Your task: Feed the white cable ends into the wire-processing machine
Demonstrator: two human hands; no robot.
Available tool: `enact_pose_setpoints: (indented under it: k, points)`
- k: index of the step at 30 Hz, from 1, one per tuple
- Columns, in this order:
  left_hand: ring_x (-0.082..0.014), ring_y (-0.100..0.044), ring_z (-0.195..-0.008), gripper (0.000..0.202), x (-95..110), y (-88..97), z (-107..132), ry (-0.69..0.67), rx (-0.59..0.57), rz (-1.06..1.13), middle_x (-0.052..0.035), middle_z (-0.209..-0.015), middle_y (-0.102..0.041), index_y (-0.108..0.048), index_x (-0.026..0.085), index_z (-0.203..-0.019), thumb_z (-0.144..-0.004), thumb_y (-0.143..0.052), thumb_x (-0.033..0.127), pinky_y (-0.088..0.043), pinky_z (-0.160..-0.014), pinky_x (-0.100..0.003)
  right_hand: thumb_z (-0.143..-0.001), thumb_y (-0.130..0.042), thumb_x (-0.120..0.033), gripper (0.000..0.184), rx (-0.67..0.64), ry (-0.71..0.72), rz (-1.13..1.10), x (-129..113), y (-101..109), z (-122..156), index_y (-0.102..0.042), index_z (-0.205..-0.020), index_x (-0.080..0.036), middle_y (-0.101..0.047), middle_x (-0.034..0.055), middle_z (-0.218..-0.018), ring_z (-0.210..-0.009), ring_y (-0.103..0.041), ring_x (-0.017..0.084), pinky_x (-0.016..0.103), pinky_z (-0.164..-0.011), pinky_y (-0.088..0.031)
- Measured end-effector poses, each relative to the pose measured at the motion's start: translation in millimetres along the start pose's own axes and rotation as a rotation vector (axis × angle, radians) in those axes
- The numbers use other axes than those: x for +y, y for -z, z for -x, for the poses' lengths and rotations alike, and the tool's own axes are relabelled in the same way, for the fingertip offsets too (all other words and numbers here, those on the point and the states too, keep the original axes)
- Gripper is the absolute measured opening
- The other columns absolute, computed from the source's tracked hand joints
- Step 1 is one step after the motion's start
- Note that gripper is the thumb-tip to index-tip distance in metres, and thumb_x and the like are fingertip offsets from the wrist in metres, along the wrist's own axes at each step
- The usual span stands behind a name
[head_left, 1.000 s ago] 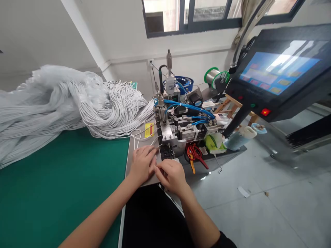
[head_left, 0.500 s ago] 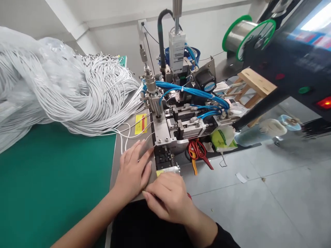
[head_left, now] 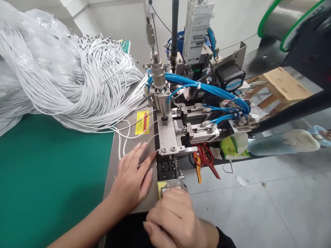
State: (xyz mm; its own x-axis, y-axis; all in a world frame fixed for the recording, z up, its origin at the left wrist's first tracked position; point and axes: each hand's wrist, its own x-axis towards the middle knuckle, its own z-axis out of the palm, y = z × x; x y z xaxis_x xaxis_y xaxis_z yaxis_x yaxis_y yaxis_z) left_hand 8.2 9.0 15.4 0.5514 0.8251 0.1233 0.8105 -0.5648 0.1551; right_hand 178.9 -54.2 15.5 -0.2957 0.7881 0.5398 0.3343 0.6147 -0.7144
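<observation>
My left hand [head_left: 132, 177] lies with fingers stretched on the grey metal plate [head_left: 112, 172], palm down. Its index fingertip reaches the near edge of a pneumatic machine [head_left: 168, 136]. Thin white cables [head_left: 124, 132] run under and past the fingertips, and their ends go into the machine's side. Closed into a loose fist, my right hand [head_left: 173, 217] hovers at the machine's front corner, by a block with a yellow label [head_left: 162, 188]. The inside of its fingers is turned away, so anything in them is hidden. A yellow sticker with a red arrow [head_left: 142, 123] is on the plate.
A big bundle of white cables [head_left: 103, 79] with plastic wrap lies on the green mat [head_left: 46, 172] at left. Red-handled scissors [head_left: 205, 156] hang beside the machine. Blue air hoses [head_left: 201, 86], a wire spool [head_left: 289, 20] and a wooden stool [head_left: 287, 86] are right.
The view has shifted, and the machine looks larger and nearer. My right hand has drawn down toward me, apart from my left hand. The left hand stays on the plate, fingers stretched.
</observation>
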Motion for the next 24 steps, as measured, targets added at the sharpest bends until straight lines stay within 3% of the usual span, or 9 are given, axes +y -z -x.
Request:
enact_pose_setpoints:
  k: [6, 10, 16, 24]
  points:
    - [-0.0338, -0.028, -0.138, 0.054, -4, -1.3, 2, 0.037, -0.001, 0.039, -0.0093, -0.152, -0.028, -0.040, 0.023, -0.140, -0.087, -0.047, 0.025, -0.033, -0.107, -0.051, -0.083, -0.058, -0.023, 0.011, -0.005, -0.014, 0.008, 1, -4, 5, -0.059, -0.074, -0.018, -0.056, -0.0009, -0.058, -0.057, -0.048, 0.012, 0.030, -0.060, -0.040]
    - [-0.0334, -0.028, -0.139, 0.051, -8, -2.3, 2, 0.044, 0.006, 0.067, -0.0082, -0.153, -0.027, -0.042, 0.024, -0.139, -0.088, -0.046, 0.024, -0.033, -0.108, -0.050, -0.084, -0.057, -0.025, 0.014, 0.032, 0.019, 0.037, 4, -8, 8, -0.058, -0.072, -0.019, -0.055, -0.0016, -0.056, -0.054, -0.048, 0.012, 0.029, -0.055, -0.039]
    - [-0.0327, -0.029, -0.138, 0.048, -9, -3.4, 3, 0.051, 0.025, 0.064, -0.0076, -0.152, -0.028, -0.045, 0.024, -0.136, -0.088, -0.045, 0.024, -0.034, -0.107, -0.050, -0.086, -0.058, -0.029, 0.017, -0.019, 0.065, 0.104, 11, -13, 15, -0.059, -0.071, -0.021, -0.055, -0.0020, -0.054, -0.050, -0.047, 0.012, 0.029, -0.056, -0.041]
    - [-0.0318, -0.028, -0.138, 0.047, -8, -3.2, 3, 0.073, 0.023, 0.046, -0.0075, -0.152, -0.029, -0.046, 0.025, -0.135, -0.088, -0.045, 0.025, -0.034, -0.106, -0.051, -0.084, -0.057, -0.026, 0.013, -0.032, -0.015, 0.070, 5, -9, 11, -0.058, -0.073, -0.021, -0.055, -0.0011, -0.056, -0.053, -0.049, 0.013, 0.029, -0.058, -0.040]
